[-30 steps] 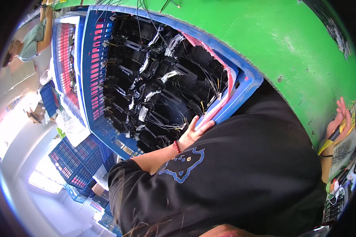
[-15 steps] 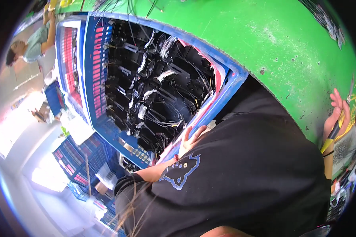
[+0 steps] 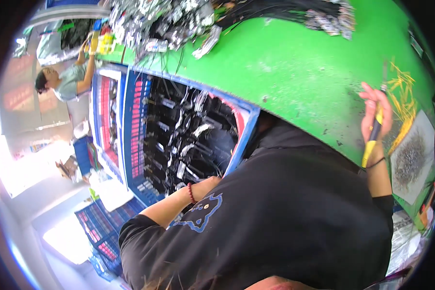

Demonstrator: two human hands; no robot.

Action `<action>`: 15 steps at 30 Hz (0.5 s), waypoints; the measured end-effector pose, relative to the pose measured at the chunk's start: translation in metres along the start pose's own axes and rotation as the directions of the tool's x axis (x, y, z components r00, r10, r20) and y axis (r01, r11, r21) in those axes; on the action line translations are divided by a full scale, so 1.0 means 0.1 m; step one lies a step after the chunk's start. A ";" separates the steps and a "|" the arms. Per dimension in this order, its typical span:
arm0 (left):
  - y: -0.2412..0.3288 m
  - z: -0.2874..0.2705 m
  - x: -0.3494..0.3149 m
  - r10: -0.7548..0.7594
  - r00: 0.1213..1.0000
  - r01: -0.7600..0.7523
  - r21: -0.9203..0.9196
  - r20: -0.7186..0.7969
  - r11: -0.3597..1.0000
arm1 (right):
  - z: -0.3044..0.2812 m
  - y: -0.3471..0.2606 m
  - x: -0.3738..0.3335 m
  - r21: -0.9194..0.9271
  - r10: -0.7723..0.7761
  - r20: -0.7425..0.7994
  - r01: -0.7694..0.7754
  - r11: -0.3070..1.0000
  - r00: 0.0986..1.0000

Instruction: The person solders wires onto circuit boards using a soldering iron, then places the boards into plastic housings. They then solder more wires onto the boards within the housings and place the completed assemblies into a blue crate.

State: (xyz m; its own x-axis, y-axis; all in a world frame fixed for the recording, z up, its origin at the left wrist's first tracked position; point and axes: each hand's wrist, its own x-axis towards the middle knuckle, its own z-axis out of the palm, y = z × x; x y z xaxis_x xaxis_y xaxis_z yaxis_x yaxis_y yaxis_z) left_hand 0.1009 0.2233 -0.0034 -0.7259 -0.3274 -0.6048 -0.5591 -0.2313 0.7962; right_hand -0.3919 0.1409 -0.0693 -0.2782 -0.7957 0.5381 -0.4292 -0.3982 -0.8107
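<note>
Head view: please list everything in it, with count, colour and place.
Table: one, green, top and right
Strips: many, silver, heaped at top
Dark wires: many, black, beside strips
Near crate: one, blue, centre
Parts: many, mostly black, inside near crate
Second crate: one, blue-pink, left of near crate
Far crates: several, blue, lower left
Person: one, greyish shirt, upper left
Yellow wires: many, yellow, table's right
Board: one, pale, beside yellow wires
Tool: one, yellow-black, right side
Bracelet: one, red, left wrist
Band: one, black, right wrist
Shirt: one, black, bottom
Left hand: one, bare, at near crate, partly hidden
Right hand: one, bare, holding tool
</note>
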 end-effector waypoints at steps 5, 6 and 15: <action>-0.35 -0.10 0.02 -0.357 0.933 0.352 0.351 -0.053 0.868 | 0.09 -0.14 0.09 -0.009 -0.016 -0.022 0.016 1.000 1.000; -0.43 -0.13 0.04 -0.422 0.902 0.421 0.405 -0.092 0.812 | 0.10 -0.16 0.11 -0.005 -0.004 -0.036 0.004 1.000 0.999; -0.91 -0.04 -0.26 -0.485 0.808 0.588 0.426 -0.334 0.687 | 0.10 -0.10 0.14 0.022 -0.021 -0.147 0.024 0.999 0.989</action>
State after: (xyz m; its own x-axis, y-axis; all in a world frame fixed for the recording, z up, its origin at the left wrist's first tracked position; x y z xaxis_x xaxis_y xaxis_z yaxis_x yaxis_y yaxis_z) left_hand 0.1719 0.2488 -0.0599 -0.1818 -0.4590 -0.8696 -0.9820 0.0392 0.1846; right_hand -0.3827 0.1292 -0.0558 -0.3928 -0.7115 0.5827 -0.4165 -0.4272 -0.8025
